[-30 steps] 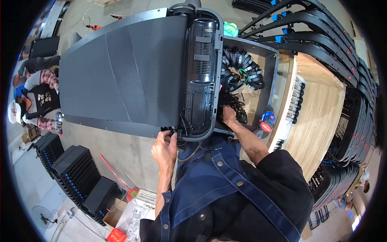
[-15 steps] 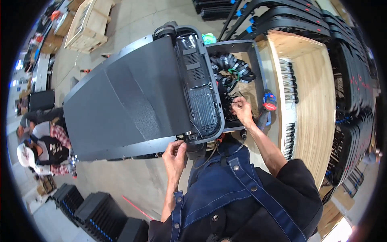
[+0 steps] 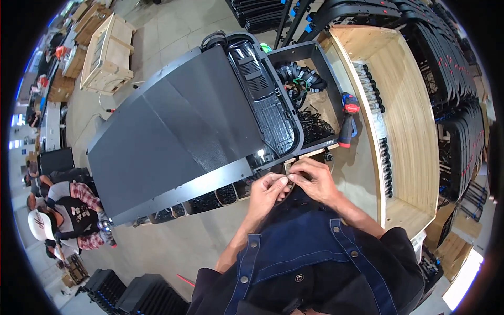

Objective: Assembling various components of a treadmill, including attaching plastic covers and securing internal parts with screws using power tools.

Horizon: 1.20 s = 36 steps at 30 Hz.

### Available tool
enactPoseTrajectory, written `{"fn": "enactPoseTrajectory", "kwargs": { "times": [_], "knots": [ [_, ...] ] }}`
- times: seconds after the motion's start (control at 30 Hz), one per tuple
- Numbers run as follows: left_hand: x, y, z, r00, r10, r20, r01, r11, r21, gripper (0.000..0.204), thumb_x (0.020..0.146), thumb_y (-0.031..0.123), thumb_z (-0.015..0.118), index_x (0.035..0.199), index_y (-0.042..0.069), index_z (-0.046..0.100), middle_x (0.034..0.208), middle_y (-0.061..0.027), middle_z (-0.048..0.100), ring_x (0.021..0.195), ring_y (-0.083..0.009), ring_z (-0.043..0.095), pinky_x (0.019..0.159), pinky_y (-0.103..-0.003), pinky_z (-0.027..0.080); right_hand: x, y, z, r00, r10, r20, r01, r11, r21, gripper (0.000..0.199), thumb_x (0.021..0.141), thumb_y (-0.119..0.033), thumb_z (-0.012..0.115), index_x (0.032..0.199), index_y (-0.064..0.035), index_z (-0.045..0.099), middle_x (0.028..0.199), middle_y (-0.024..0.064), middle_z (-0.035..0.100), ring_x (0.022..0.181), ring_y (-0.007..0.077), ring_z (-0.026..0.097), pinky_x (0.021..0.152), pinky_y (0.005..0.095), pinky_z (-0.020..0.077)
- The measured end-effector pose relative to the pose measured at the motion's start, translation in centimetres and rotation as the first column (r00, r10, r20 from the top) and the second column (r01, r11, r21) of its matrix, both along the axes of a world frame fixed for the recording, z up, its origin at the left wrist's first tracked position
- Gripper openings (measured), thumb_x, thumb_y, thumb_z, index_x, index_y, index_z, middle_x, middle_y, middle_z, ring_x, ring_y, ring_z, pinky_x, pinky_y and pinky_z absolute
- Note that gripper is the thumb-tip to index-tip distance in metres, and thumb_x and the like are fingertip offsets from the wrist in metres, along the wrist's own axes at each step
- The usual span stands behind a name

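In front of my chest my two hands meet, fingertips pinched close together. My left hand (image 3: 266, 193) is closed, thumb against the fingers. Opposite it, my right hand (image 3: 316, 181) is closed too, its thumb and forefinger touching the left fingertips. Whatever they hold is too small to make out. Just beyond them lies a treadmill (image 3: 178, 118) with a black belt and its motor bay (image 3: 270, 118) uncovered. A grey bin (image 3: 318, 58) stands against the bay's right side, with black coiled cables (image 3: 302, 79) and a heap of small black pieces (image 3: 316, 127) inside.
A blue and red power drill (image 3: 348, 118) hangs at the bin's right side. Further right stands a long wooden crate (image 3: 412, 126) with rows of black-ended parts. A co-worker (image 3: 71, 215) in a white cap works at the treadmill's far left end. Stacked black frames (image 3: 459, 152) line the right.
My right hand has left the bin's small black pieces and come back toward me. My left hand has moved off the treadmill's near corner, rightward, to meet it. The view has shifted.
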<state>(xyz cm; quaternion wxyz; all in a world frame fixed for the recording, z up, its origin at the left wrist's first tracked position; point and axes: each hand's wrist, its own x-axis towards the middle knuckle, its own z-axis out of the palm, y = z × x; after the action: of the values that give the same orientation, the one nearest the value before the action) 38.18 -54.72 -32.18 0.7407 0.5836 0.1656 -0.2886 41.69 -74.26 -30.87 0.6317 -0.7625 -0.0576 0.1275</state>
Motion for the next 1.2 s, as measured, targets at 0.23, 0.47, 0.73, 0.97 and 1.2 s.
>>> {"fn": "enactPoseTrajectory", "kwargs": {
  "times": [0.23, 0.47, 0.73, 0.97, 1.2],
  "knots": [
    [6.0, 3.3, 1.1, 0.621, -0.585, 0.522, 0.107, 0.723, 0.682, 0.018, 0.092, 0.005, 0.065, 0.109, 0.004, 0.070, 0.095, -0.0091, 0.069, 0.089, -0.0237, 0.065, 0.081, -0.035, 0.052, 5.2, -0.9, 0.3, 0.898, 0.395, 0.196, -0.308, 0.879, -0.363, 0.014, 0.091, -0.013, 0.067, 0.095, -0.0003, 0.066, 0.087, 0.0159, 0.061, 0.081, 0.0382, 0.064, 0.071, 0.0476, 0.0513],
    [12.4, 3.7, 0.3, -0.147, -0.979, 0.142, -0.034, 0.148, 0.988, 0.021, 0.079, 0.013, 0.064, 0.099, 0.008, 0.068, 0.108, -0.0065, 0.059, 0.112, -0.0251, 0.054, 0.100, -0.040, 0.044, 7.7, -0.3, -3.2, 0.878, 0.469, 0.095, -0.346, 0.759, -0.552, 0.010, 0.078, -0.004, 0.064, 0.086, 0.0015, 0.066, 0.091, 0.0189, 0.064, 0.086, 0.0395, 0.066, 0.072, 0.0496, 0.0525],
    [17.1, 3.0, 0.2, -0.348, -0.932, 0.104, 0.252, 0.014, 0.968, 0.032, 0.064, 0.013, 0.075, 0.093, 0.009, 0.064, 0.099, -0.0060, 0.057, 0.101, -0.0253, 0.055, 0.091, -0.038, 0.045, 7.5, 0.5, -4.4, 0.862, 0.503, 0.058, -0.411, 0.762, -0.500, 0.013, 0.072, -0.002, 0.065, 0.084, 0.0030, 0.067, 0.093, 0.0201, 0.065, 0.088, 0.0394, 0.068, 0.072, 0.0487, 0.0539],
    [19.6, 2.5, -0.7, -0.390, -0.918, 0.072, 0.506, -0.149, 0.849, 0.032, 0.074, 0.018, 0.075, 0.105, 0.010, 0.069, 0.103, -0.0050, 0.063, 0.105, -0.0281, 0.056, 0.097, -0.042, 0.040, 7.2, 1.4, -4.4, 0.866, 0.498, 0.046, -0.413, 0.763, -0.497, 0.014, 0.072, -0.001, 0.065, 0.085, 0.0031, 0.067, 0.093, 0.0202, 0.065, 0.087, 0.0395, 0.068, 0.072, 0.0478, 0.0545],
    [19.9, 1.6, -1.6, -0.420, -0.906, -0.058, 0.511, -0.289, 0.810, 0.028, 0.084, 0.035, 0.071, 0.100, 0.011, 0.073, 0.100, -0.0075, 0.067, 0.105, -0.0299, 0.058, 0.092, -0.042, 0.039, 4.5, 2.1, -4.9, 0.851, 0.469, 0.237, -0.254, 0.761, -0.596, 0.018, 0.083, -0.005, 0.058, 0.097, 0.0045, 0.063, 0.098, 0.0216, 0.059, 0.081, 0.0371, 0.070, 0.066, 0.0461, 0.0583]
  ]
}}
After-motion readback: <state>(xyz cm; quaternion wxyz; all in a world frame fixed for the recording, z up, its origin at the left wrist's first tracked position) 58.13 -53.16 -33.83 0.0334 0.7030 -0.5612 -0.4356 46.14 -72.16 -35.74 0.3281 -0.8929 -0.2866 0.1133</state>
